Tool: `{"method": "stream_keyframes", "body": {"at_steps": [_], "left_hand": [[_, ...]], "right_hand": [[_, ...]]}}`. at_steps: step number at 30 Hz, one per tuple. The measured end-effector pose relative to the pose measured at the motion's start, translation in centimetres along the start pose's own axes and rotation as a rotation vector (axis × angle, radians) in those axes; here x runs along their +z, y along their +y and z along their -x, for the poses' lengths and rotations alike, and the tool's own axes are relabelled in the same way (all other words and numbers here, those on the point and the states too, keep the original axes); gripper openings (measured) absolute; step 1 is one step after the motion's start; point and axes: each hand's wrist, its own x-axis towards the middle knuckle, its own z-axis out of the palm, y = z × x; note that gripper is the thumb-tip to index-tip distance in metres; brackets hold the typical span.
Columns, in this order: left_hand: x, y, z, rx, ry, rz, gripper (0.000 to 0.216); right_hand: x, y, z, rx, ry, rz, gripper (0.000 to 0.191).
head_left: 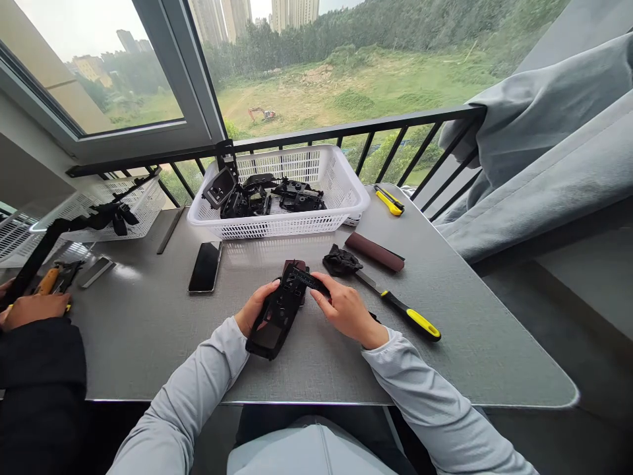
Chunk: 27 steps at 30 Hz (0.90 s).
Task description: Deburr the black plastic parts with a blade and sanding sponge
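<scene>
Housing of black plastic was held in front of the white perforated plastic basket. I judged it light, stiff, slick, fragile, best gripped along its sides; my left hand clasped one, my right hand pinched a narrow black piece at its far end.

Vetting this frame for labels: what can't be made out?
Head view, long black plastic housing: underside faces away from the camera.
Head view, left hand: fingers other than the thumb hidden behind the housing.
Head view, white perforated plastic basket: front wall partly blocks lower contents.
Head view, co-worker's black sleeve: cut off by left edge.
</scene>
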Motion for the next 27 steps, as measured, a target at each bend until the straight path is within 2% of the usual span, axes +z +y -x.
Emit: {"method": "stream_keyframes", "body": {"at_steps": [5, 10, 16, 19, 23, 27], "left_hand": [[-0.5, 0.0, -0.3, -0.028, -0.008, 0.05, 0.03], [-0.5, 0.1, -0.1, -0.031, -0.038, 0.047, 0.032], [-0.4, 0.2, -0.1, -0.028, 0.004, 0.045, 0.031], [-0.5, 0.2, -0.2, -0.039, 0.04, 0.078, 0.032], [-0.7, 0.3, -0.5, 0.04, 0.071, 0.145, 0.027], [-1.2, 0.3, -0.6, 0.04, 0.083, 0.206, 0.025]], "right_hand": [[0.3, 0.4, 0.1, -0.089, 0.024, -0.095, 0.04], [0.5, 0.7, 0.2, -0.096, 0.024, -0.127, 0.043], [0.6, 0.7, 0.3, -0.107, 0.027, -0.2, 0.043], [0.7, 0.7, 0.1, -0.055, 0.093, -0.244, 0.041], [0.4, 0.7, -0.1, 0.108, 0.22, -0.322, 0.039], [0.4, 0.0, 0.1, 0.093, 0.136, -0.413, 0.035]]}}
